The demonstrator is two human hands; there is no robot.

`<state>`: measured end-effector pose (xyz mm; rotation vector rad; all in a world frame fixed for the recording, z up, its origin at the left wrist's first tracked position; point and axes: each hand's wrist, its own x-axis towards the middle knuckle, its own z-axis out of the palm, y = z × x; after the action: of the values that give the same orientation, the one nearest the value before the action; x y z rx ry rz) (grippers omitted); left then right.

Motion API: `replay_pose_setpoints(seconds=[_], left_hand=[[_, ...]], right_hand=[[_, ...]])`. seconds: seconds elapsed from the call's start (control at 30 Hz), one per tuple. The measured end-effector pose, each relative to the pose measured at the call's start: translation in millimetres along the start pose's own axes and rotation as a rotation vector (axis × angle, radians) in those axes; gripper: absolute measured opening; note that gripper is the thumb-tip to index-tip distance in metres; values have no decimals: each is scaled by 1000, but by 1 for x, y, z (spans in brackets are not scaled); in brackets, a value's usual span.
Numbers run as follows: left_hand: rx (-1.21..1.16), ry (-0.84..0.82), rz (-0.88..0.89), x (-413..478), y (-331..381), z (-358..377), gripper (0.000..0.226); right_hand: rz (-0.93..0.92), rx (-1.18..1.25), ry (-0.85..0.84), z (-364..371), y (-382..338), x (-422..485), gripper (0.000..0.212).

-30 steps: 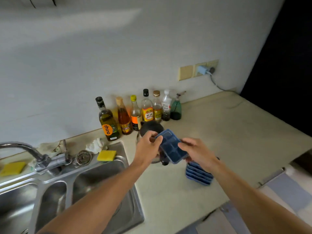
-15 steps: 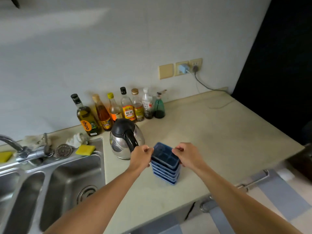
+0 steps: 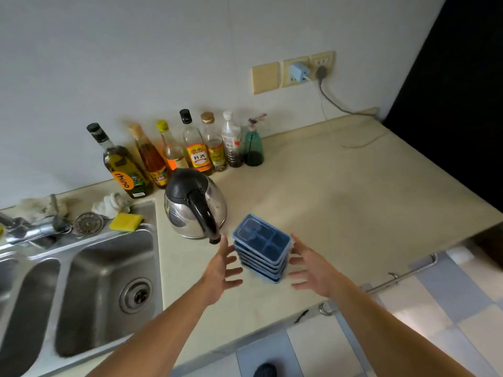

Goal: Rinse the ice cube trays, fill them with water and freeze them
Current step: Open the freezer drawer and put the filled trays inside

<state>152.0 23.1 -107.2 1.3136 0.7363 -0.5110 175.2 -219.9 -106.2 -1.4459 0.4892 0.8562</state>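
On the worktop [image 3: 340,200], just right of the kettle [image 3: 194,205], blue ice cube trays [image 3: 261,247] sit stacked. My left grip [image 3: 220,270] and right grip [image 3: 313,270] flank the stack, fingers spread, holding nothing. I'd say rinsing, filling, freezing all remain; sink [image 3: 109,281] is off left.

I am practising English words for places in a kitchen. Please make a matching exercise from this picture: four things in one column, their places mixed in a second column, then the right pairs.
Things
1. stack of ice cube trays
2. kettle
3. yellow sponge
4. blue adapter

Places
A. in the wall socket
B. on the back rim of the sink
C. just in front of the row of bottles
D. between the left hand and the right hand

Pairs: 1-D, 2-C, 3-B, 4-A
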Motion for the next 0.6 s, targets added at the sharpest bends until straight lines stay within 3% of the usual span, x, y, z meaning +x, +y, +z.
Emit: replay_pose_setpoints(seconds=[0.1,0.2,0.4,0.6], left_hand=[[-23,-116,10,10,-14,10,64],[-75,-120,70,20,-12,19,50],[20,-197,104,39,5,80,47],[97,-320,122,58,22,207,49]], right_hand=[[-20,17,-99,6,4,8,66],[-98,17,-112,5,-3,10,48],[-169,40,14,-43,-15,-1,34],[-122,85,164,-159,-30,-12,41]])
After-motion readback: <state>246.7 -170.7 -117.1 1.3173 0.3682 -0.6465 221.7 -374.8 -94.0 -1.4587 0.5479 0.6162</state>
